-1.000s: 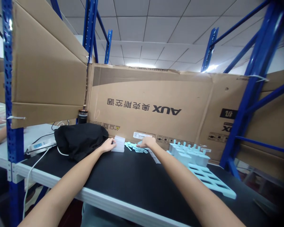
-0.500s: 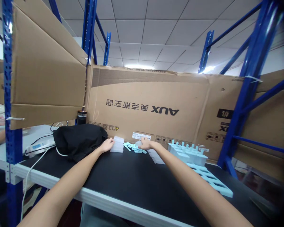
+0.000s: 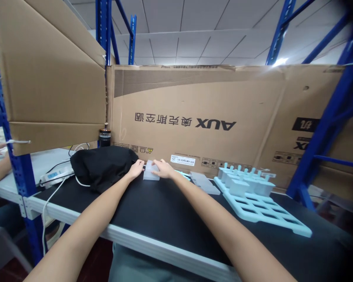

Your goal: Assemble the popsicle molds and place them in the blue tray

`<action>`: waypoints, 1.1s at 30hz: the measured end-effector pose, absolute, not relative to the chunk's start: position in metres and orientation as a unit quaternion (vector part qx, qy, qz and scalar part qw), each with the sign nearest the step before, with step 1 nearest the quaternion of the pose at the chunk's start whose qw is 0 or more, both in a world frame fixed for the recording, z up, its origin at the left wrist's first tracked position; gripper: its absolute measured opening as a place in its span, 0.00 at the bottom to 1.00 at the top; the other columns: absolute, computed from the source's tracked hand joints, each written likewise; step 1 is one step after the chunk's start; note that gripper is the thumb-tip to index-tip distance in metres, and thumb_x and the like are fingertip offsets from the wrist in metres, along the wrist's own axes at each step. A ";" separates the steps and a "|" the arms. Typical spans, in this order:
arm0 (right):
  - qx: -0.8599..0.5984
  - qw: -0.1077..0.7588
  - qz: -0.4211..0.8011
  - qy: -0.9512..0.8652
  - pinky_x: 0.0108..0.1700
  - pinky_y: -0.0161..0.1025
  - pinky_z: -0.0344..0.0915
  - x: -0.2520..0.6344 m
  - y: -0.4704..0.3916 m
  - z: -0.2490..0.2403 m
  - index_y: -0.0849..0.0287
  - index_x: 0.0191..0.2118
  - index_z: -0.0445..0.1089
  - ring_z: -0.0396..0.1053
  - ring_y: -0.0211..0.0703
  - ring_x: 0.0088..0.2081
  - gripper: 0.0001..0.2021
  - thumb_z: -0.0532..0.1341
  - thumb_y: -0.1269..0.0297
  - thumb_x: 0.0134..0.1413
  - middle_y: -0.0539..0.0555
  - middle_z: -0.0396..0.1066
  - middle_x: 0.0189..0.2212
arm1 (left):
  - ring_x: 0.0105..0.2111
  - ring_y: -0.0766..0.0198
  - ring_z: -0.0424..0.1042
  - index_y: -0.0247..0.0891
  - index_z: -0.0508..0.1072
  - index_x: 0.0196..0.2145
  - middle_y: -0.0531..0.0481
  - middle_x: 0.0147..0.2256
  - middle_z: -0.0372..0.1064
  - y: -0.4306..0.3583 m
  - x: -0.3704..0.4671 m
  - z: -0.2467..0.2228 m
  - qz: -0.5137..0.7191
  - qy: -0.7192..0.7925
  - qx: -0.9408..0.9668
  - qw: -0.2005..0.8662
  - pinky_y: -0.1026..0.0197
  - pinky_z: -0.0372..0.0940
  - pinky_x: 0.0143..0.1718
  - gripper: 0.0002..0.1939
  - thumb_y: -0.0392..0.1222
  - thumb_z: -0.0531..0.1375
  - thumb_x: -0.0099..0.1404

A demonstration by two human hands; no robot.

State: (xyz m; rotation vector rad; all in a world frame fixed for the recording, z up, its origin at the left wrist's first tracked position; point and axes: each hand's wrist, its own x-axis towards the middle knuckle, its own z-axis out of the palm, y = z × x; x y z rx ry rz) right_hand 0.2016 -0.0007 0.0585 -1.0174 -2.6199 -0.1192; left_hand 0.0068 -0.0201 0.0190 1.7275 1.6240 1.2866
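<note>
A small group of translucent white popsicle moulds [image 3: 151, 176] lies on the black tabletop in front of me. My left hand [image 3: 135, 169] is closed, its bent fingers at the group's left edge. From the right, my right hand [image 3: 164, 169] grips a mould, with thumb and fingers parted around it. Light-blue popsicle sticks [image 3: 184, 175] show partly behind my right wrist; the rest are hidden. Further right lie more translucent moulds [image 3: 205, 183]. A light-blue rack [image 3: 261, 213] holds several moulds with stick handles [image 3: 238, 186] upright at its far end.
A black cloth bag [image 3: 102, 166] lies left of my hands, beside a white power strip [image 3: 57, 175] and cables. Behind it stands a dark jar [image 3: 104, 138]. Cardboard panels [image 3: 182, 98] wall the back and left. Another person's arm [image 3: 0, 168] shows at far left.
My right hand has moved left from beside the sticks to the moulds near my left hand. My left hand stays by that group. The camera view has shifted, showing more of the rack.
</note>
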 end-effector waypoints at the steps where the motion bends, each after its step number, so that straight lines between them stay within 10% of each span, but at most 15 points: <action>1: -0.356 0.170 -0.042 -0.918 0.49 0.45 0.57 0.201 0.002 0.053 0.54 0.48 0.62 0.58 0.51 0.51 0.17 0.58 0.55 0.55 0.56 0.67 0.47 | 0.35 0.63 0.76 0.37 0.67 0.43 0.43 0.47 0.71 -0.020 0.007 0.018 0.468 0.584 0.624 0.223 0.62 0.67 0.41 0.17 0.50 0.47 0.68; 12: -0.368 0.297 0.002 -0.881 0.56 0.40 0.55 0.201 0.009 0.035 0.61 0.44 0.67 0.62 0.43 0.49 0.13 0.59 0.67 0.51 0.58 0.56 0.46 | 0.35 0.63 0.75 0.37 0.68 0.40 0.45 0.41 0.73 -0.017 0.007 0.013 0.480 0.569 0.628 0.225 0.61 0.67 0.42 0.09 0.40 0.53 0.64; 27: -0.404 0.230 -0.157 -0.871 0.50 0.43 0.58 0.347 -0.117 0.100 0.56 0.43 0.66 0.63 0.49 0.46 0.11 0.52 0.60 0.57 0.58 0.65 0.42 | 0.36 0.62 0.75 0.40 0.68 0.42 0.47 0.41 0.74 -0.026 0.006 0.017 0.466 0.550 0.661 0.209 0.61 0.67 0.43 0.14 0.50 0.52 0.65; 33: -0.593 0.444 -0.145 -0.656 0.46 0.44 0.61 0.470 -0.108 0.099 0.59 0.41 0.66 0.66 0.50 0.42 0.15 0.54 0.54 0.54 0.63 0.67 0.40 | 0.36 0.63 0.73 0.41 0.71 0.43 0.49 0.42 0.73 -0.029 0.007 0.017 0.448 0.552 0.682 0.173 0.60 0.65 0.45 0.13 0.46 0.56 0.61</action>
